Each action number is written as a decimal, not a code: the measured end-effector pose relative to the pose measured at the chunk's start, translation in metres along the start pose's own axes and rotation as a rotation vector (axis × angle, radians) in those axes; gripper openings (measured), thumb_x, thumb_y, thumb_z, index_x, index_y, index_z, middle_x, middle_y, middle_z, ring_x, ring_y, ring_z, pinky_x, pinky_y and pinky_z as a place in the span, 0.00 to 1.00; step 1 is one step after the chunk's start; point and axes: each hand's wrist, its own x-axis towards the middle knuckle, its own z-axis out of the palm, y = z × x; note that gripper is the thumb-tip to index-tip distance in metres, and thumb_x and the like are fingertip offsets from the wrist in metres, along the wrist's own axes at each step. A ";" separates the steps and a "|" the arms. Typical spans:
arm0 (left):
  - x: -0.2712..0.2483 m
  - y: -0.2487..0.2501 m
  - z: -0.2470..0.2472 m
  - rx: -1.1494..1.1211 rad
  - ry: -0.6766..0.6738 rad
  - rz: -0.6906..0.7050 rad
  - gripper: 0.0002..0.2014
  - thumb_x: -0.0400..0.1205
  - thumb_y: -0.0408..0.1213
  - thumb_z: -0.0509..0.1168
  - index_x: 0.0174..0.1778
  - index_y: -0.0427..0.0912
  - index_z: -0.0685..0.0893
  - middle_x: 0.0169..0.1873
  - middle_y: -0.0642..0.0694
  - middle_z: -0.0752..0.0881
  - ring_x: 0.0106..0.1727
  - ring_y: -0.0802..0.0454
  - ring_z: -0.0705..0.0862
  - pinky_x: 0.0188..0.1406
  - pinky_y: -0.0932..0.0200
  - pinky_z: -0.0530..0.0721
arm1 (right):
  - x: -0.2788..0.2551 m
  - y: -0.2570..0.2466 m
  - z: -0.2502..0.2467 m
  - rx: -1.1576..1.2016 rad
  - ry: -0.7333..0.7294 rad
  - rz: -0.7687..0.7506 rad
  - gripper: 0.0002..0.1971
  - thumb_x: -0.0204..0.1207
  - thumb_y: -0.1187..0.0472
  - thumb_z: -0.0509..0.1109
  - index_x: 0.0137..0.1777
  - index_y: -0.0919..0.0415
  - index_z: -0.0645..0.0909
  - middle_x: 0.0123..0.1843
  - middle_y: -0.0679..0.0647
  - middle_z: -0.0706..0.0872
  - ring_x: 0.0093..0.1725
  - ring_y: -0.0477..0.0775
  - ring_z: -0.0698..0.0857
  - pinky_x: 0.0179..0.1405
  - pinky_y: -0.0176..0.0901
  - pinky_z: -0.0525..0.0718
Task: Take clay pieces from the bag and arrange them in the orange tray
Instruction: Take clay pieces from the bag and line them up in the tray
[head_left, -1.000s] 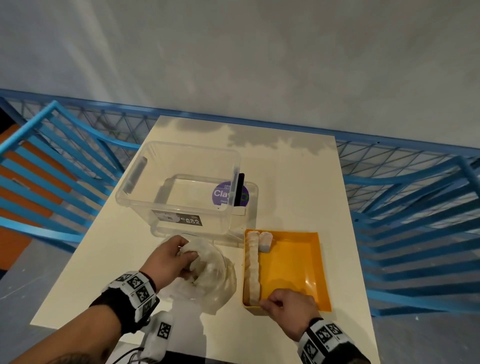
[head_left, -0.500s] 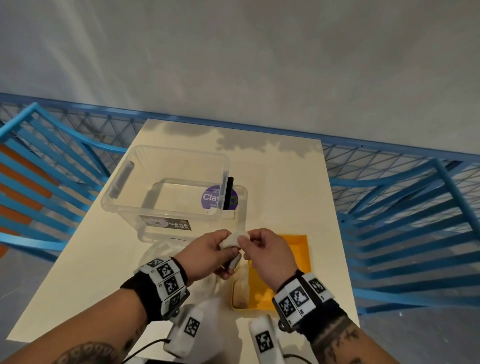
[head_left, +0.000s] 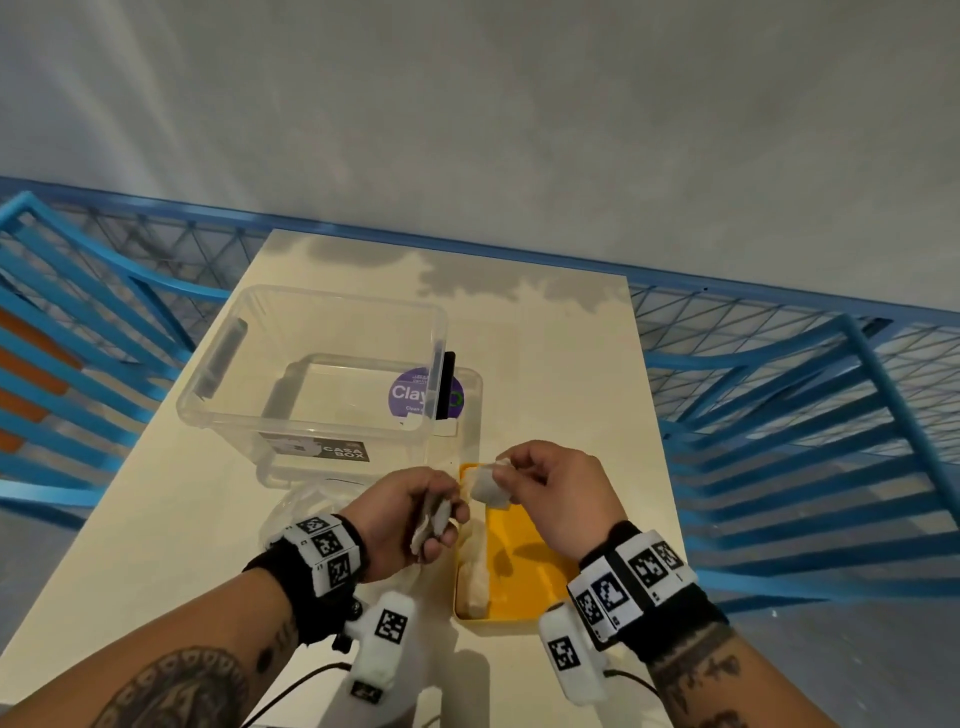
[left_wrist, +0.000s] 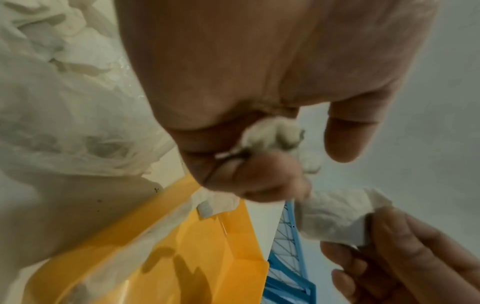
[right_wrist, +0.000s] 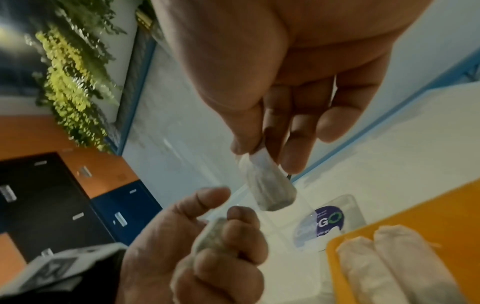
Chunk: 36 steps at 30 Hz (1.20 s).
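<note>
Head view shows both hands raised over the near-left corner of the orange tray (head_left: 524, 540), each with a pale clay piece. The right hand (head_left: 558, 499) pinches a white lump (head_left: 485, 486) between thumb and fingertips, at about 12 o'clock over the tray's left column. The left hand (head_left: 400, 514) curls its fingers round a second lump (head_left: 434, 522), at 9 o'clock from the tray. A row of clay pieces (head_left: 475, 566) already lies along the tray's left wall. The crumpled clear bag (head_left: 311, 506) sits on the table (head_left: 561, 374) beneath the left hand, with a clear plastic box (head_left: 311, 364) at 11 o'clock.

The clay looks soft and light, likely to dent under a hard squeeze, so a gentle hold across its short sides should suit. Whether its surface is tacky I cannot tell from these blurred wrist views.
</note>
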 end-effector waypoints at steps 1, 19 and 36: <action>0.002 -0.001 0.000 0.059 0.040 0.030 0.06 0.79 0.41 0.66 0.38 0.44 0.78 0.33 0.45 0.79 0.27 0.52 0.74 0.19 0.64 0.65 | -0.001 0.001 -0.001 -0.028 -0.001 -0.005 0.05 0.77 0.50 0.74 0.48 0.47 0.89 0.42 0.42 0.91 0.43 0.40 0.88 0.45 0.33 0.83; 0.046 -0.016 -0.018 1.188 0.486 0.251 0.11 0.79 0.52 0.69 0.55 0.56 0.83 0.40 0.54 0.85 0.42 0.57 0.83 0.46 0.58 0.85 | 0.007 0.071 0.039 -0.435 -0.348 0.227 0.08 0.75 0.45 0.72 0.49 0.45 0.86 0.47 0.44 0.88 0.51 0.49 0.85 0.53 0.45 0.85; 0.064 -0.019 -0.021 1.299 0.480 0.155 0.19 0.76 0.54 0.70 0.62 0.55 0.82 0.54 0.49 0.87 0.53 0.51 0.85 0.51 0.58 0.84 | 0.066 0.080 0.053 -0.384 -0.107 0.294 0.05 0.77 0.47 0.71 0.42 0.43 0.79 0.51 0.47 0.86 0.48 0.50 0.85 0.48 0.45 0.86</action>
